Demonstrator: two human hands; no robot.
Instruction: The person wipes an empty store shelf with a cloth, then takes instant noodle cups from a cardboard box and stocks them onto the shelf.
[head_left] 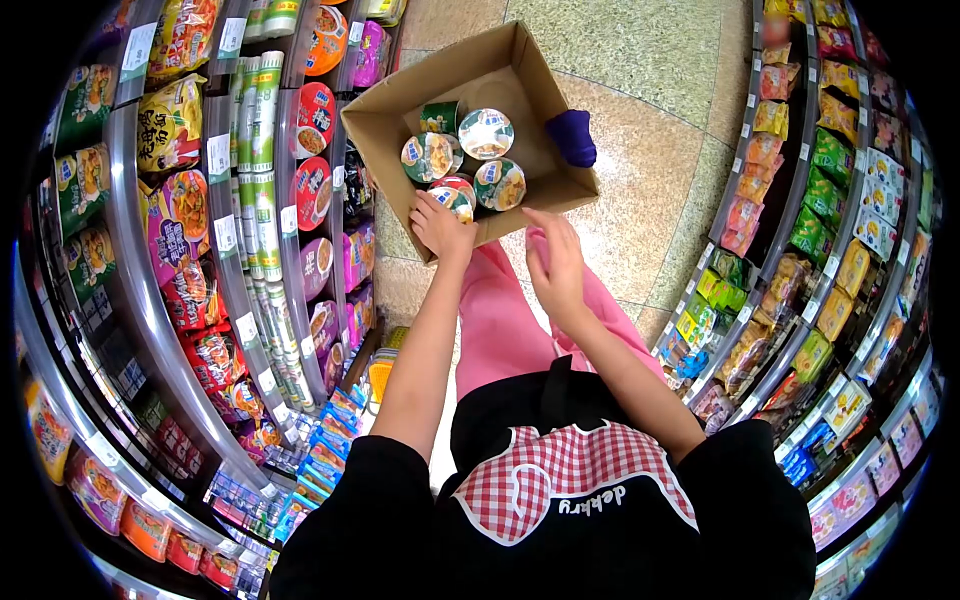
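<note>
A brown cardboard box point(550, 90) stands in front of my legs with several round instant noodle cups inside. The cups have white, green and picture lids, such as one noodle cup point(487, 134) near the middle. At the box's near left corner, my left hand point(442, 228) reaches over the rim. Its fingers close round the side of a noodle cup point(455, 203), whose lid partly shows. My right hand point(556, 262) is by the near rim, fingers stretched and thumb apart, holding nothing. Something dark purple point(572, 138) hangs on the right rim.
Shelves with noodle packets point(168, 125), red-lidded bowls point(313, 120) and green-white packs point(262, 110) rise close on my left. On my right, shelves hold snack bags point(830, 160). A tiled floor point(640, 130) runs between. A yellow basket point(380, 380) sits low at left.
</note>
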